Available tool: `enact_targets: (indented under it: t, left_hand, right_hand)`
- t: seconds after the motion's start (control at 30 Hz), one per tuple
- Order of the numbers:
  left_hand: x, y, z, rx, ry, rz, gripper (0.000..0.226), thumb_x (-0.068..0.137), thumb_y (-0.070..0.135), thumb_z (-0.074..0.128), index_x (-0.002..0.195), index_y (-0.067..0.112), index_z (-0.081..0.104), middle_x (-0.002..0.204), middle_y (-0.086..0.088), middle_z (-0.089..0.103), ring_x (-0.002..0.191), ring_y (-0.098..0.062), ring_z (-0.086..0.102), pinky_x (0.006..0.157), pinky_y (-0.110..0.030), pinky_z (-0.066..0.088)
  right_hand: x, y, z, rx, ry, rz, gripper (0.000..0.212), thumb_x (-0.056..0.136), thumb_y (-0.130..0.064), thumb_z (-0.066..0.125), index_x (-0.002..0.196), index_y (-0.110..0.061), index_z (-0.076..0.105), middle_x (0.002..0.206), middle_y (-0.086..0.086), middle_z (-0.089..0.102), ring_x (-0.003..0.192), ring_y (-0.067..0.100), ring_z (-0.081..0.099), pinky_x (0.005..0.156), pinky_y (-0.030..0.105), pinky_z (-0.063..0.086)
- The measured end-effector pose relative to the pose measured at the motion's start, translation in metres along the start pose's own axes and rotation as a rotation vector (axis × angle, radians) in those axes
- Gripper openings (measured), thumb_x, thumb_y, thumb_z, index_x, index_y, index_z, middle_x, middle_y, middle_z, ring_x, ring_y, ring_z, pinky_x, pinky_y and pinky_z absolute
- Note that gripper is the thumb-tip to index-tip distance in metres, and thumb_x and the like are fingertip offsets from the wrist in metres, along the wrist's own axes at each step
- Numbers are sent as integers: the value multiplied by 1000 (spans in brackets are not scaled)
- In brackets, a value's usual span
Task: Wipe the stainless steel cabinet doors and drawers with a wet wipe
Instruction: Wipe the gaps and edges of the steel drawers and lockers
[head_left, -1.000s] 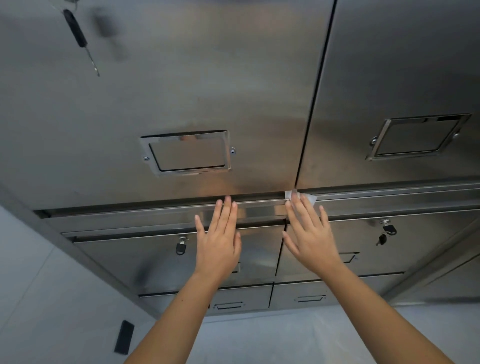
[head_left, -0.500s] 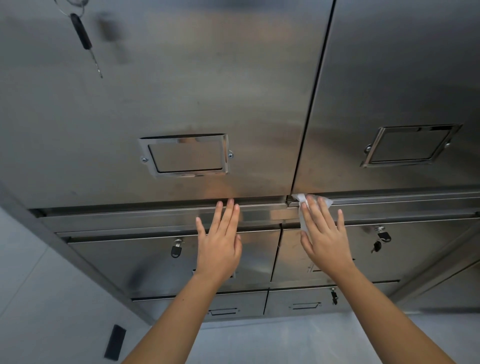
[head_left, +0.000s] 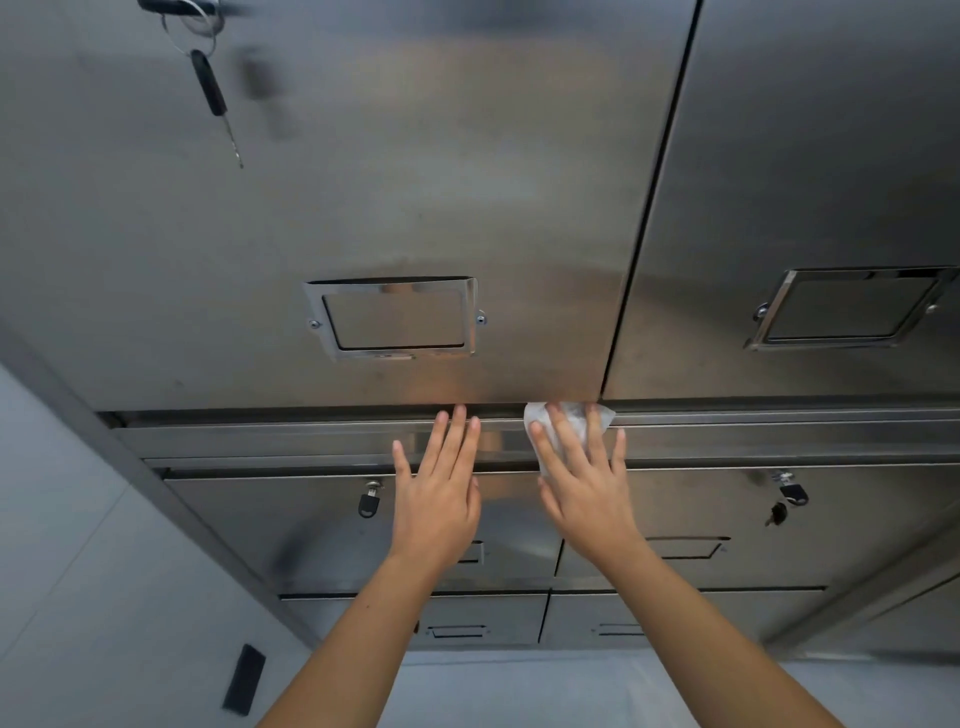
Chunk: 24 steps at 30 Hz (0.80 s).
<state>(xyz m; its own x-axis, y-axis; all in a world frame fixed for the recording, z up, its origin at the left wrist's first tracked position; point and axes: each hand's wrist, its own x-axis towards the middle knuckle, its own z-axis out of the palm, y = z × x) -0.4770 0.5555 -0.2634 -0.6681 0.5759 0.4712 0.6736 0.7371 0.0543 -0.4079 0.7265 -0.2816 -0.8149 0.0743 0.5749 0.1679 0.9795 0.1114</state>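
Right hand (head_left: 587, 499) slid left, open grip pressing wet wipe (head_left: 537, 415) to ledge (head_left: 779, 431), left hand (head_left: 436, 514) flat, holding nothing

Floor (head_left: 78, 571): pale grey, smooth, faint tile joints, seen at left and along the bottom edge.
Black rectangular object (head_left: 244, 678): lies flat on the floor, near the foot of the steel cabinet (head_left: 467, 182).
Light: soft, diffuse; dull sheen on the steel.

left hand (head_left: 435, 512) bare | right hand (head_left: 587, 499) bare | forearms (head_left: 363, 639) unsleeved
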Motion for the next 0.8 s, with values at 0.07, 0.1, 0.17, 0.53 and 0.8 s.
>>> enact_targets:
  t: [0.07, 0.1, 0.17, 0.53, 0.8]
  left_hand:
    - [-1, -1, 0, -4, 0, -6, 75, 73, 15, 74, 139, 9, 39, 147, -8, 34, 134, -27, 32, 94, -68, 28]
    - [-1, -1, -1, -7, 1, -5, 75, 73, 15, 74, 139, 9, 39, 147, -8, 33, 134, -27, 32, 94, -68, 28]
    - [0, -1, -1, -5, 5, -3, 75, 72, 16, 74, 139, 9, 40, 146, -7, 34, 134, -26, 31, 93, -68, 29]
    - [-4, -19, -6, 14, 9, -5, 65, 79, 14, 65, 138, 9, 40, 146, -9, 35, 133, -29, 33, 93, -69, 29]
    - [-12, -36, -14, 3, 3, -71, 70, 74, 14, 74, 136, 5, 44, 144, -11, 38, 131, -31, 37, 91, -69, 30]
  right_hand:
    - [-3, 7, 2, -60, 24, -34, 61, 82, -25, 55, 140, -17, 39, 149, 5, 31, 134, 37, 28, 101, 64, 24]
    - [-6, 14, 2, -84, 25, -52, 59, 83, -27, 46, 141, -18, 35, 152, 3, 25, 136, 33, 25, 103, 62, 22]
    - [-11, 26, 2, -119, 10, -94, 59, 85, -28, 38, 143, -16, 32, 156, 0, 10, 138, 27, 21, 109, 58, 9]
    - [19, -23, -1, -112, -24, -204, 77, 73, -28, 72, 141, -18, 36, 151, -3, 22, 136, 23, 33, 102, 61, 22]
    - [8, -6, -7, -127, -28, -132, 77, 65, -25, 78, 135, -14, 48, 145, 4, 39, 130, 34, 41, 98, 65, 25]
